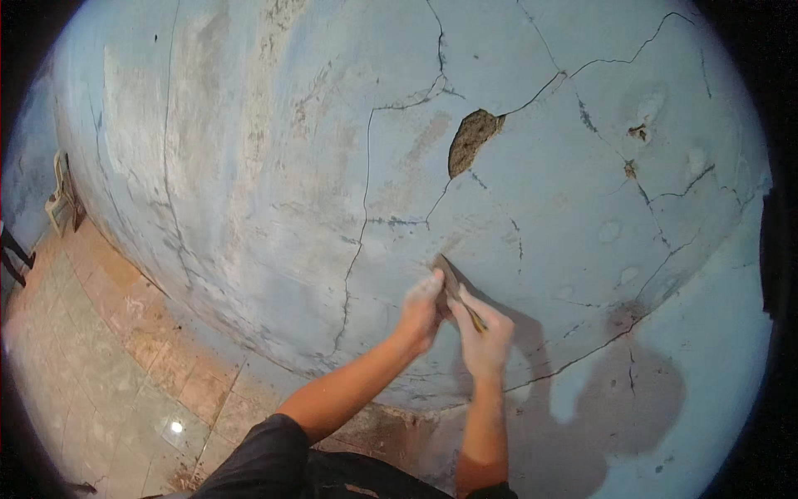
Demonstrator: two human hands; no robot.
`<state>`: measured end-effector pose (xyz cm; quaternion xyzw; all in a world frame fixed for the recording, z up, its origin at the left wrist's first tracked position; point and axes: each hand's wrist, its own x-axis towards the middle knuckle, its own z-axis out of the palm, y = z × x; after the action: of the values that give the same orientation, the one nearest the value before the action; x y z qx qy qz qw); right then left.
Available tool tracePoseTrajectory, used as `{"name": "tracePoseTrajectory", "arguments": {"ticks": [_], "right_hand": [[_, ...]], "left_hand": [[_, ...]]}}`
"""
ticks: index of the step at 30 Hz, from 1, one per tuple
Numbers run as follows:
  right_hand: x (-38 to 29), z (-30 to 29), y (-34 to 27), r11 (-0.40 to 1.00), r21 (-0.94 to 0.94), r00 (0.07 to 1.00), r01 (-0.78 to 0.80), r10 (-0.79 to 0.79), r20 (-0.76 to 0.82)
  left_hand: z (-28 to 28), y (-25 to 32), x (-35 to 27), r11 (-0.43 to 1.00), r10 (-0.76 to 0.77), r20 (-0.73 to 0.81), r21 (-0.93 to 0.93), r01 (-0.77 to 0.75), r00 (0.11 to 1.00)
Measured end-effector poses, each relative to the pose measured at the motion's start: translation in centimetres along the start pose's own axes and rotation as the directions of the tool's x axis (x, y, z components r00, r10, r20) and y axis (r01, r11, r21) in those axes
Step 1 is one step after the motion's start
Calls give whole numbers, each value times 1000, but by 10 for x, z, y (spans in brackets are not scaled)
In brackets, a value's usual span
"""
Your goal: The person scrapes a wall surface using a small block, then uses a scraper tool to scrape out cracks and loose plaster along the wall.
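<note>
A cracked wall with pale blue paint (299, 187) fills most of the head view. Low at centre, my right hand (485, 330) grips a flat, dusty hand tool (454, 288), perhaps a scraper, whose yellow and dark handle end shows by the palm. On the other side, my left hand (424, 312) holds the same tool near its upper end, with whitish dust on the fingers. The tool's tip is at the wall surface; whether it touches cannot be told. Above the hands, a hole in the plaster (471, 143) bares rough brown material, and cracks run from it.
Stone floor tiles (93, 349) lie along the wall's foot at lower left, with loose debris (184, 477) on them. A pale plastic chair (59, 196) stands against the wall at far left. Nearby, a person's legs (14, 252) show at the rim.
</note>
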<state>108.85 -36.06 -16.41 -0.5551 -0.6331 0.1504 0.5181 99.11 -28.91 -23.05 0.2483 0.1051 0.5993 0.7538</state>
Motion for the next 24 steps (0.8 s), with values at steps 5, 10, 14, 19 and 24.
{"name": "tracePoseTrajectory", "arguments": {"ticks": [5, 10, 14, 19, 24], "right_hand": [[2, 2, 5, 1000, 9, 1000, 7, -7, 29], [3, 3, -5, 999, 19, 999, -36, 36, 9], [2, 4, -11, 1000, -13, 1000, 2, -2, -5], [2, 11, -7, 995, 19, 994, -102, 103, -47], [3, 12, -2, 995, 40, 993, 97, -99, 62]], "left_hand": [[2, 0, 3, 999, -34, -118, -24, 32, 992], [10, 1, 0, 999, -29, -132, -20, 27, 991], [10, 6, 3, 1000, 12, -89, 8, -11, 996], [3, 9, 5, 991, -131, -93, -12, 130, 987], [-4, 3, 3, 990, 140, -105, 5, -140, 984]]}}
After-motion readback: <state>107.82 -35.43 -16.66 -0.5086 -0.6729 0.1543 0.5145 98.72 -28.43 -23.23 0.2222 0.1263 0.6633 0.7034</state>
